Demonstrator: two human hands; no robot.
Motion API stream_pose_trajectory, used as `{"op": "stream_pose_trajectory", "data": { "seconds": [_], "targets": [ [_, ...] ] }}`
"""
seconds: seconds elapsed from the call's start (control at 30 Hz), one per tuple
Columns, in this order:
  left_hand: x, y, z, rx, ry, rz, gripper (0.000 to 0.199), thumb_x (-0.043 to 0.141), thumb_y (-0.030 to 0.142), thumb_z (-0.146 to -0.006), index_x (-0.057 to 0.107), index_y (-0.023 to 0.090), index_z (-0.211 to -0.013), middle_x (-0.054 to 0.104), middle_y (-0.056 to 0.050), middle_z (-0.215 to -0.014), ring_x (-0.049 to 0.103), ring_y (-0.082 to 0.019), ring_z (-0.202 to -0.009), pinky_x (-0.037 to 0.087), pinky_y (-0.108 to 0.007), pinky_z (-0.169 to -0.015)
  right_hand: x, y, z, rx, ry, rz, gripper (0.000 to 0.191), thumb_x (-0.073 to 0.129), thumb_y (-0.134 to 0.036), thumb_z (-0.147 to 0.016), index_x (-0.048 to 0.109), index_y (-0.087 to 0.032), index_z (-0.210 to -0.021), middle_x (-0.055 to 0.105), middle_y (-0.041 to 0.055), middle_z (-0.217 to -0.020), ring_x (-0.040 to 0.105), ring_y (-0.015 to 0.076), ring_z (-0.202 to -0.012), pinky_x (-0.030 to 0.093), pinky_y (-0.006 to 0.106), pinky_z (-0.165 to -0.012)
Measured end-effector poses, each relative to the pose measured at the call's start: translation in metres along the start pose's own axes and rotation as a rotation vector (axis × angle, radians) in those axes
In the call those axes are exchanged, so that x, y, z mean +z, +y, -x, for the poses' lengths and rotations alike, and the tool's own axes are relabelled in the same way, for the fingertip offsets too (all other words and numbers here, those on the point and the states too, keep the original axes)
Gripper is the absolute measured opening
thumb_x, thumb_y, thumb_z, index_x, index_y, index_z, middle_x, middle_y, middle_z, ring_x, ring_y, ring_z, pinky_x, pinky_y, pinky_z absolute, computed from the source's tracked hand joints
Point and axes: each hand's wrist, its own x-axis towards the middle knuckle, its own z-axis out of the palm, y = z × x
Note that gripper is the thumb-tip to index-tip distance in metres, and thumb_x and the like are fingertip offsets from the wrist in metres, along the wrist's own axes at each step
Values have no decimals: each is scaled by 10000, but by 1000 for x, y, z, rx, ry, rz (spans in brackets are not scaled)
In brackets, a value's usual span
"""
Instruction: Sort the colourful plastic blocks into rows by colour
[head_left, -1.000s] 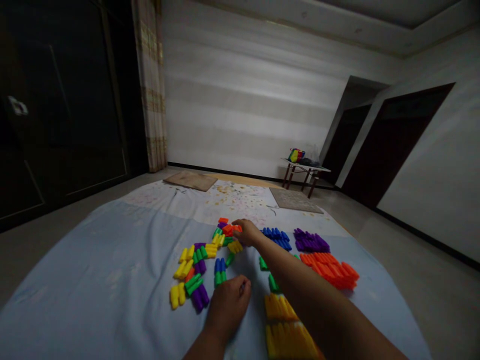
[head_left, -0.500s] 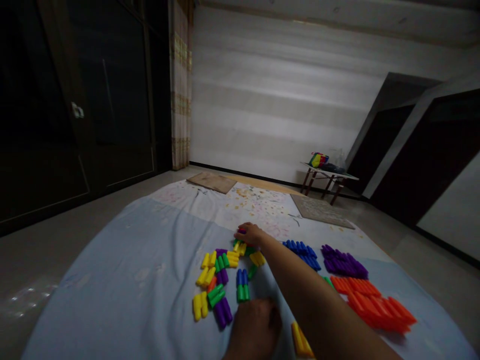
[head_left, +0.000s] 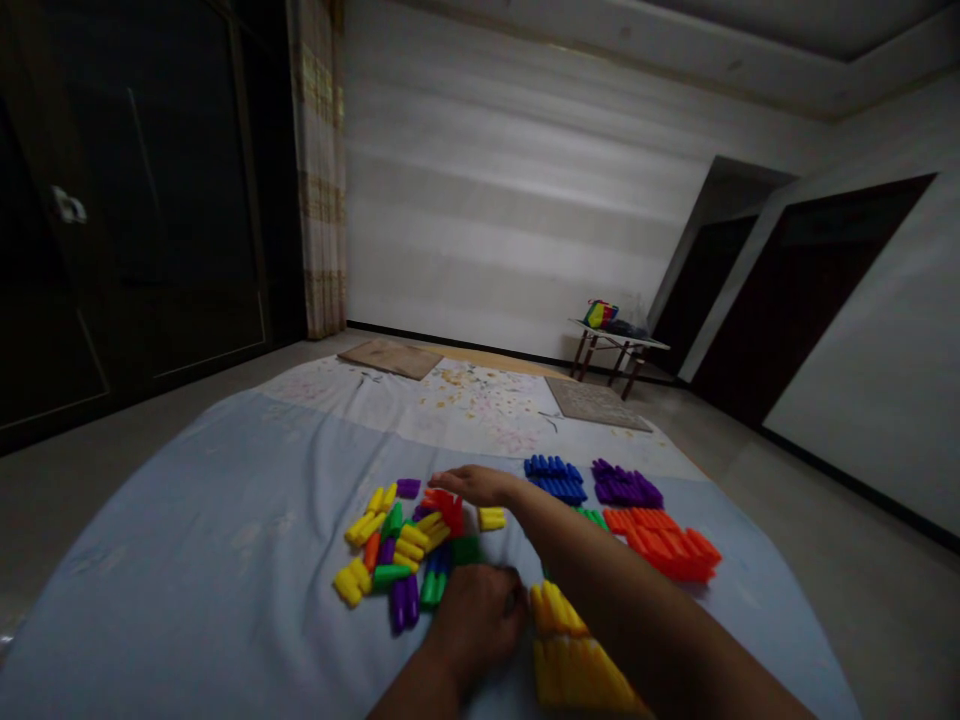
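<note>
My right hand (head_left: 477, 485) reaches over the mixed pile with fingers stretched out, palm down, beside some red pieces (head_left: 450, 508). My left hand (head_left: 484, 610) is curled on the cloth just below a dark green piece (head_left: 466, 549); what it holds, if anything, is hidden. Left of the hands lie yellow pieces (head_left: 352, 582), purple pieces (head_left: 404, 604), green pieces (head_left: 391, 573) and an orange piece (head_left: 372, 552), loosely heaped. A separate yellow piece (head_left: 492, 518) lies below my right wrist.
Sorted rows on the right are blue (head_left: 555, 478), purple (head_left: 627, 485), orange (head_left: 664, 542) and yellow (head_left: 577, 670), the last partly under my right forearm. Two flat boards (head_left: 391, 358) (head_left: 596, 403) lie at the cloth's far side. A small table (head_left: 619, 336) stands beyond.
The view has turned right. My right hand has come nearer with its fingers extended, and pieces at the top of the pile have shifted down and closer together.
</note>
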Motion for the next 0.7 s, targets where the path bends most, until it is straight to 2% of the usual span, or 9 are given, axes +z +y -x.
{"op": "stream_pose_trajectory", "data": {
  "seconds": [0.1, 0.17, 0.27, 0.37, 0.47, 0.6, 0.7],
  "targets": [
    [0, 1, 1, 3, 5, -16, 290, 368, 265, -811, 638, 170, -766, 678, -88, -775, 620, -188, -746, 391, -272, -647, -12, 12, 11, 74, 137, 10, 489, 224, -491, -909, 563, -247, -1162, 617, 7, -1127, 577, 161, -972, 436, 260, -824],
    [1, 1, 1, 4, 3, -29, 287, 366, 271, -813, 634, 175, -772, 676, -81, -783, 614, -183, -755, 387, -270, -654, -16, 22, 16, 151, 170, 55, 450, 272, -451, -904, 589, -217, -1120, 640, 40, -1071, 580, 189, -958, 430, 295, -826],
    [4, 0, 0, 3, 1, -48, 282, 365, 283, -816, 628, 187, -777, 673, -69, -778, 610, -177, -747, 383, -267, -646, -11, 34, 20, 237, 186, 116, 357, 390, -399, -864, 610, -224, -1084, 642, 56, -1070, 550, 231, -1023, 400, 345, -870],
    [6, 0, 1, 2, 2, -59, 271, 372, 281, -810, 624, 193, -767, 671, -62, -765, 607, -176, -732, 378, -267, -630, 0, 38, 23, 280, 198, 157, 395, 423, -377, -842, 549, -218, -1180, 579, 90, -1186, 472, 275, -1132, 356, 408, -922],
    [5, 0, 1, 0, -7, -62, 265, 383, 282, -800, 627, 189, -755, 674, -67, -763, 610, -179, -725, 377, -270, -624, 7, 35, 25, 247, 173, 155, 425, 383, -380, -851, 535, -198, -1204, 582, 107, -1183, 486, 275, -1122, 374, 409, -910],
    [3, 1, 1, -4, -18, -52, 277, 379, 278, -798, 634, 181, -752, 682, -76, -772, 615, -180, -731, 380, -268, -622, 3, 25, 28, 121, 135, 115, 385, 371, -331, -857, 549, -242, -1187, 617, 23, -1143, 567, 170, -1020, 422, 266, -861],
    [2, 0, 0, -13, -35, -53, 283, 374, 271, -795, 638, 176, -755, 686, -76, -772, 620, -179, -729, 381, -262, -611, 1, 16, 30, 37, 170, 131, 420, 461, -236, -790, 532, -237, -1204, 586, 17, -1190, 529, 163, -1071, 385, 249, -909]
  ]
}}
